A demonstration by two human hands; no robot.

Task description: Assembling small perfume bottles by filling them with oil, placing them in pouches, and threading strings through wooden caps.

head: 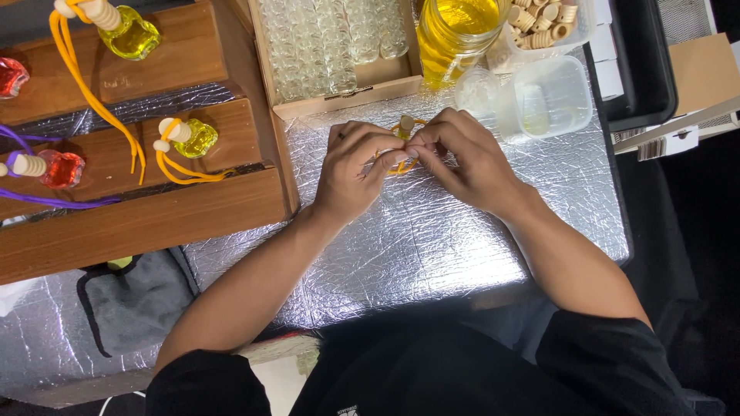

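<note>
While both of your hands meet over the silver foil mat [432, 246], your left hand [351, 177] and right hand [470, 162] press their fingertips together around a small bottle with a wooden cap [405, 123], pinching its yellow cord [395, 166] between thumbs and forefingers. The bottle sits at the middle of the mat, mostly hidden by your fingers, so only the cap and loops of cord show. By the look of it you are at the stringing step, fitting or tying the cord at the bottle's neck; whether a knot is formed cannot be told. The next move would call for a steady pinch on the cord and a small, even pull, keeping the bottle upright so nothing spills. Just beyond your hands stand a cardboard box of empty clear bottles [331, 46], a glass jar of yellow liquid [455, 35], a tub of wooden caps [543, 23] and a clear plastic container [547, 96]. To your left, finished yellow bottles [193, 137] and red ones [60, 168] rest on a stepped wooden stand [154, 208].
</note>
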